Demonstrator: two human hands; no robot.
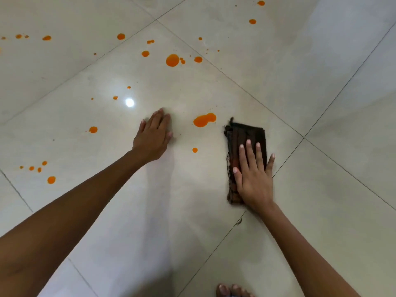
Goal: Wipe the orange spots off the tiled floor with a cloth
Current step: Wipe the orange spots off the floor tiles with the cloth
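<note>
Flat right hand (254, 176) presses frayed dark cloth (246, 142).

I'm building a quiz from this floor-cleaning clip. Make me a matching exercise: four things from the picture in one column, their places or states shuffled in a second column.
Things:
1. left hand
2. right hand
3. cloth
4. toes

Places or states:
A. at the bottom edge of the view
B. palm down on the tiled floor, left of the double orange spot
C. pressing on the cloth, fingers straight
D. dark, folded, right of the double orange spot

Pairs: 1-B, 2-C, 3-D, 4-A
</note>
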